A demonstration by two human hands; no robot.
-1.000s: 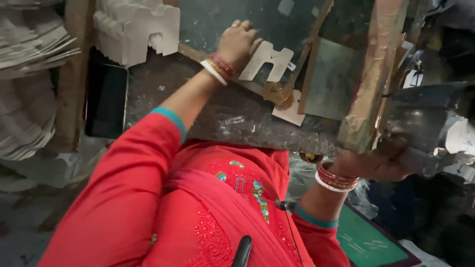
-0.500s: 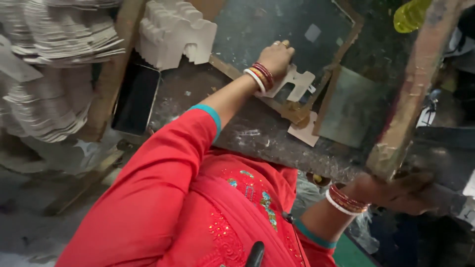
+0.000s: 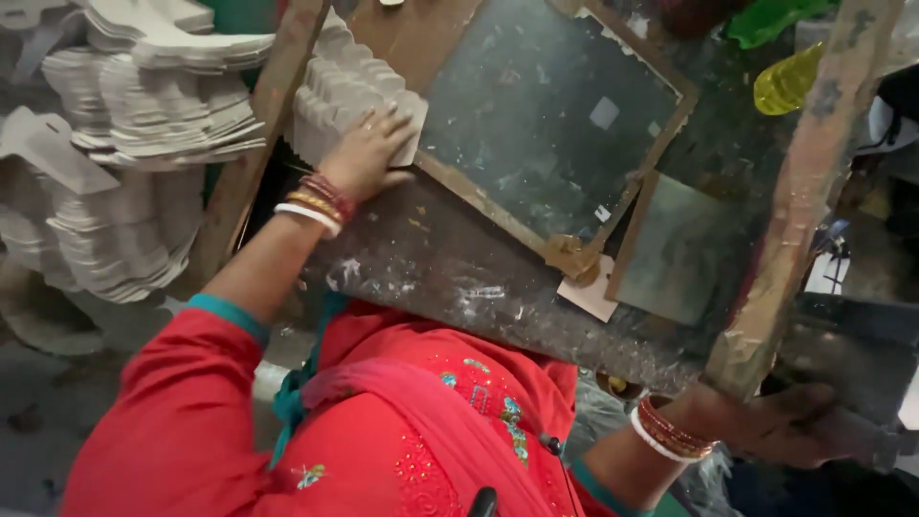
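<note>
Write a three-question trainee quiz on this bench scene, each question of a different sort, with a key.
1. True or false: the left hand rests on the white stack of cut-outs.
2. What does the right hand touch? A) yellow bottle B) wooden post C) dark plate
3. Fill in: both wrists wear ____.

Key:
1. True.
2. B, the base of the wooden post, not the yellow bottle or dark plate.
3. Bangles.

white die-cut card stack (image 3: 349,101) stands upright on dark worktop (image 3: 450,273).
</note>
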